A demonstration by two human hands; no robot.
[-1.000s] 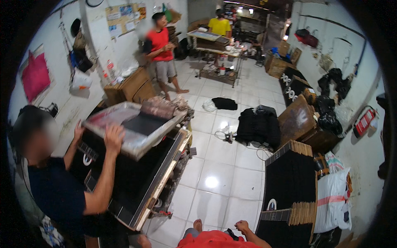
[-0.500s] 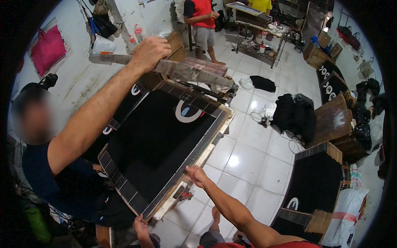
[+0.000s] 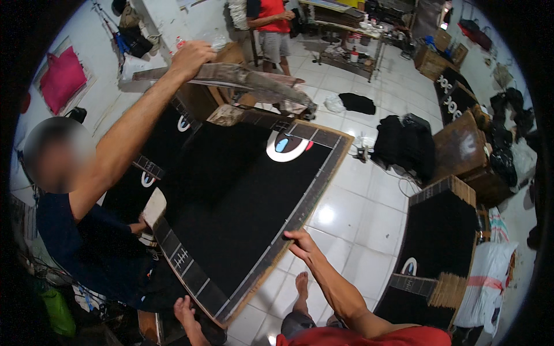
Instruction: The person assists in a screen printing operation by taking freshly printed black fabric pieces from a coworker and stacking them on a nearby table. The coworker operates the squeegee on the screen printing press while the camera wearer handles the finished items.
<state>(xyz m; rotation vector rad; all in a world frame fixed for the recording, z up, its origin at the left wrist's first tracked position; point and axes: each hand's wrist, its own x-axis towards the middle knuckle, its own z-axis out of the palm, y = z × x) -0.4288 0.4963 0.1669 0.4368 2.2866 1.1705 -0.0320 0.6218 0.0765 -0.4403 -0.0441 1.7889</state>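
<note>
A flat board [image 3: 231, 190] carries black cloth with a printed eye and dark, white-lined strips along its borders. My right hand [image 3: 301, 243] grips its right edge, thumb on top and fingers underneath. My left hand [image 3: 186, 314] is beside the board's near-left edge with fingers apart, seemingly off it. At the left, a co-worker in dark clothes [image 3: 86, 248] reaches a raised hand [image 3: 193, 59] to a long, worn grey bar [image 3: 242, 81] above the board's far end. The co-worker's other hand [image 3: 138, 225] is near the board's left edge.
Another eye-printed board [image 3: 124, 193] lies left of mine. A stack of black-covered boards [image 3: 438, 236] stands at the right, by a wooden box [image 3: 461, 147] and white sacks [image 3: 485, 282]. Black cloth [image 3: 401, 147] lies on the tiled floor. A person in red [image 3: 274, 29] stands farther back.
The board has shifted right and away from the layer beneath, its far-right corner swinging outward. My right hand moved right with it; my left hand came off the near corner. The co-worker's raised hand moved left.
</note>
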